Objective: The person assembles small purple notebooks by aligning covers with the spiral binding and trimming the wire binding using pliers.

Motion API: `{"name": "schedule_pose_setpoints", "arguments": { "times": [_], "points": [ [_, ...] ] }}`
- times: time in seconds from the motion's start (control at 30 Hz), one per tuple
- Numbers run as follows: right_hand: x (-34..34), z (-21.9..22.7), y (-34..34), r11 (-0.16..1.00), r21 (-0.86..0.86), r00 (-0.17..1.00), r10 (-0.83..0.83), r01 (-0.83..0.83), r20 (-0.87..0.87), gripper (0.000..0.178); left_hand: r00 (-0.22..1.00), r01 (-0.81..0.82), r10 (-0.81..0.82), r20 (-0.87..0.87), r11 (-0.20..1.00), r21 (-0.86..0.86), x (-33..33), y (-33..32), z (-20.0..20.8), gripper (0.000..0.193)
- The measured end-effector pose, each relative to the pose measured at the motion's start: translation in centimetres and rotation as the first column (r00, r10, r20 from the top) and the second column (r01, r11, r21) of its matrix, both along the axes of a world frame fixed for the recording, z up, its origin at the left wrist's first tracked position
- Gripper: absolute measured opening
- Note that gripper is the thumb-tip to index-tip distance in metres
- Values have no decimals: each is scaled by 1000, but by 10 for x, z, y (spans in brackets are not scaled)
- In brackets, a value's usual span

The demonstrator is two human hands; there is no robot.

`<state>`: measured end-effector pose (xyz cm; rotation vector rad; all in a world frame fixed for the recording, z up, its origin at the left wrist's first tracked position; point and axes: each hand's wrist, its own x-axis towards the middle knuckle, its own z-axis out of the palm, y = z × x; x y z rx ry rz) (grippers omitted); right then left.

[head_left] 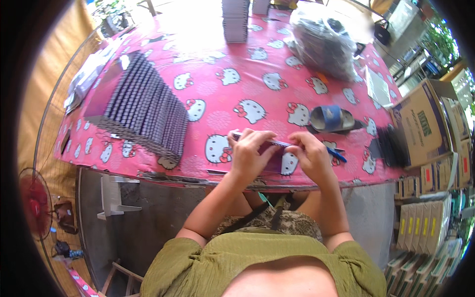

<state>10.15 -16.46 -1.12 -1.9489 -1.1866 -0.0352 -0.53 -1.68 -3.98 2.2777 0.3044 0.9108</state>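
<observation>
Near the table's front edge, my left hand point(250, 153) and my right hand point(312, 154) hold a thin purple-covered notebook point(275, 164) between them. Its narrow edge faces up and runs from one hand to the other. The left fingers are bent over the top of it, thumb toward me. My right thumb and fingers pinch its right end; the fingertips partly hide that spot. A blue pen point(337, 155) lies just right of my right hand. Beyond it a blue-strapped sandal point(332, 119) rests on the tabletop.
A long stack of spiral-bound notebooks point(143, 106) stands at the left of the pink cat-print tablecloth point(217, 116). Another notebook stack point(235, 22) and a filled clear plastic bag point(324, 44) are at the back. Cardboard boxes point(420, 123) crowd the right side; a white stool point(116, 195) is below left.
</observation>
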Motion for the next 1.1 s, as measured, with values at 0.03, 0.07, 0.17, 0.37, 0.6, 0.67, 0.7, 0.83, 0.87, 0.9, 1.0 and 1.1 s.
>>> {"name": "schedule_pose_setpoints", "arguments": {
  "times": [0.03,0.07,0.17,0.37,0.6,0.67,0.7,0.83,0.87,0.9,1.0,1.1],
  "points": [
    [-7,7,1,999,-14,999,-42,41,-29,14,1000,-7,7,11,1000,3,-1,-1,-1,23],
    [-5,5,-1,999,-43,1000,-31,31,-1,15,1000,-20,20,5,1000,14,2,-1,0,19],
    [-2,1,-3,996,-80,999,-32,36,44,18,999,2,-2,42,1000,-2,4,-5,2,23],
    [28,-16,-12,990,-5,985,139,-140,103,18,1000,11,-11,28,1000,20,3,-2,0,20],
    [168,-31,-96,859,-329,886,-254,391,388,46,998,59,-60,15,997,59,0,-1,4,32],
    [173,-28,-94,810,-428,881,-213,401,422,45,997,71,-72,14,995,67,1,1,4,32],
    [167,-23,-83,790,-414,875,-303,452,377,42,997,75,-77,25,996,49,1,1,2,31],
    [131,-6,-53,988,-105,988,-121,111,-94,37,998,44,-46,44,998,42,-4,3,-1,35],
    [113,-5,-50,997,30,952,72,-67,-298,38,999,30,-32,37,998,54,-7,3,-1,38],
    [93,-5,-44,974,112,847,226,-196,-481,39,998,49,-48,40,999,-12,-6,3,-2,41],
    [73,-12,-25,963,5,776,220,-269,-591,41,998,43,-41,49,998,-35,-4,4,-3,55],
    [73,-12,-20,950,64,784,288,-305,-550,39,999,46,-47,-10,994,-103,-7,5,-4,57]
  ]
}}
